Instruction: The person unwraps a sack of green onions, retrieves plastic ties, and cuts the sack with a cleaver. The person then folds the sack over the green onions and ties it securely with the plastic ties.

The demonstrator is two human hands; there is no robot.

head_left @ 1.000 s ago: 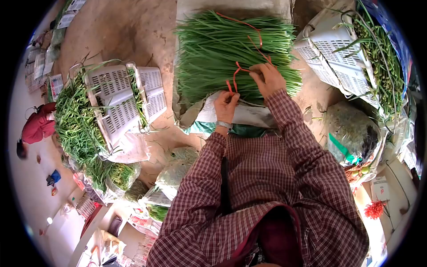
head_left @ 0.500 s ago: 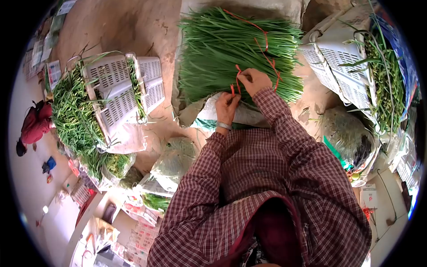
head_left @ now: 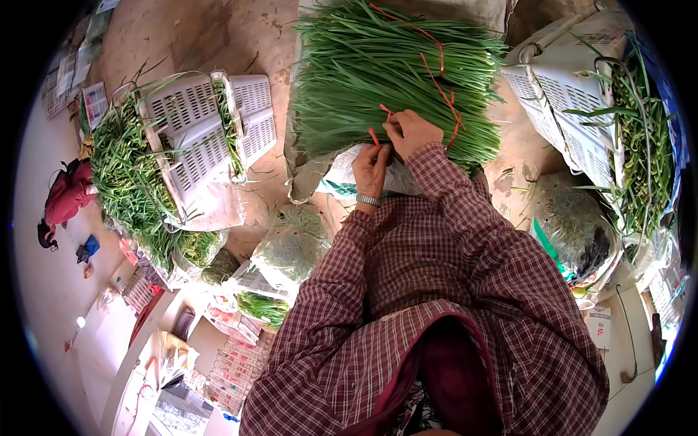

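Fingers [head_left: 393,132] closer, greens [head_left: 396,76] crosswise, tips [head_left: 308,116] left

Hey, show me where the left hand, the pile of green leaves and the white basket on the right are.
Left hand [head_left: 370,173]: head view, back of the hand.
Pile of green leaves [head_left: 382,80]: head view, middle of the leaves.
White basket [head_left: 567,116]: head view, slotted side wall.

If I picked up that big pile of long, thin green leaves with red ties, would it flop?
The long, thin green leaves would probably droop at their left ends, which spread loose. Near the narrow red ties they may feel stiffer, being bunched there. All together they might be heavy, with so many packed side by side.
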